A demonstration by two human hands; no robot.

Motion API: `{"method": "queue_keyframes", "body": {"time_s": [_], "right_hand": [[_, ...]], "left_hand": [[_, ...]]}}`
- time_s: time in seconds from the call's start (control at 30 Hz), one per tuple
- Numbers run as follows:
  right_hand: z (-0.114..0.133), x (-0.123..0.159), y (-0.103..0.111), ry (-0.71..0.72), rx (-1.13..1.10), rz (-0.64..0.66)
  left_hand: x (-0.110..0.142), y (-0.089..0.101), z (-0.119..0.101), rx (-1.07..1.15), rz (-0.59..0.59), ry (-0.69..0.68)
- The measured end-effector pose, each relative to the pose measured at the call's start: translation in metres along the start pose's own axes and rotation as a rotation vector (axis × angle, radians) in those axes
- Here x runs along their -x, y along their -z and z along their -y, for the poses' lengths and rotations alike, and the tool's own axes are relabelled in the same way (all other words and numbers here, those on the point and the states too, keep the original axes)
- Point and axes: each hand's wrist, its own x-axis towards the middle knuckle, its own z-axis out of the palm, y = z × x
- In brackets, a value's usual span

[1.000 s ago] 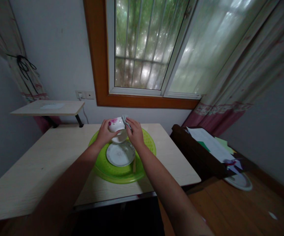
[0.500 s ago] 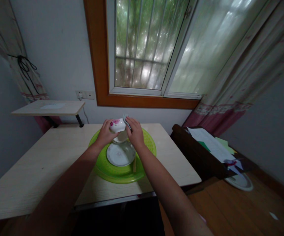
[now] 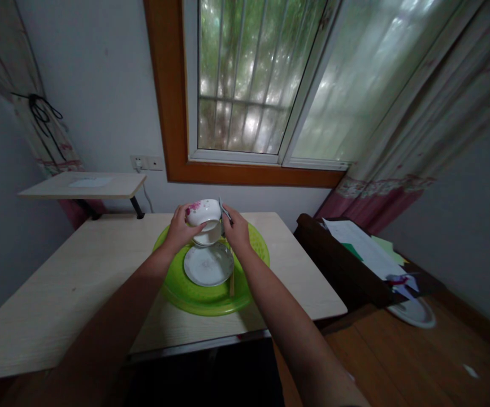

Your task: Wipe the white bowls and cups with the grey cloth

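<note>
A white bowl with pink flowers [image 3: 204, 211] is tilted in the grip of my left hand [image 3: 180, 228], raised above the green basin [image 3: 211, 310]. My right hand [image 3: 235, 229] is closed on a thin bluish-grey cloth [image 3: 225, 211] at the bowl's right side. Below the raised bowl, another white bowl [image 3: 208, 233] sits in the basin, partly covered by it. Nearer to me lies a white plate [image 3: 208, 264] inside the basin. Beside the plate, under my right wrist, are light wooden chopsticks [image 3: 232, 277].
The basin stands on a pale wooden table [image 3: 96, 271]. A small raised shelf [image 3: 83, 185] with a paper is at the back left. Right of the table, a dark brown piece of furniture [image 3: 338, 260] carries papers. A white round lid or tray [image 3: 418, 314] is on the floor.
The flowered bowl has turned and tipped in my left hand, so more of its side shows. My right hand has shifted slightly right and down with the cloth.
</note>
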Motion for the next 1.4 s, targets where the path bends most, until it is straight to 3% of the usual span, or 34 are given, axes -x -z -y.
{"method": "queue_keyframes", "body": {"time_s": [0.27, 0.43, 0.67, 0.77, 0.93, 1.03, 1.4], "right_hand": [[0.002, 0.001, 0.001, 0.077, 0.027, 0.026], [0.015, 0.001, 0.006, 0.250, 0.056, 0.051], [0.035, 0.005, 0.005, 0.477, 0.081, 0.206], [0.033, 0.004, 0.004, 0.412, 0.077, 0.171], [0.011, 0.000, 0.003, 0.165, 0.010, -0.011], [-0.001, -0.001, 0.002, 0.026, -0.031, -0.050], [0.001, 0.000, 0.001, 0.019, -0.045, -0.009]], "left_hand": [[-0.001, 0.000, -0.001, -0.039, -0.026, -0.005], [0.000, -0.001, -0.001, -0.017, -0.012, -0.020], [0.000, -0.001, -0.001, 0.031, -0.020, -0.026], [0.000, -0.001, 0.002, 0.050, -0.012, -0.006], [0.002, -0.001, 0.002, 0.085, 0.030, 0.001], [0.003, -0.001, 0.000, 0.102, 0.044, -0.002], [0.001, 0.000, 0.002, 0.020, 0.029, 0.010]]}}
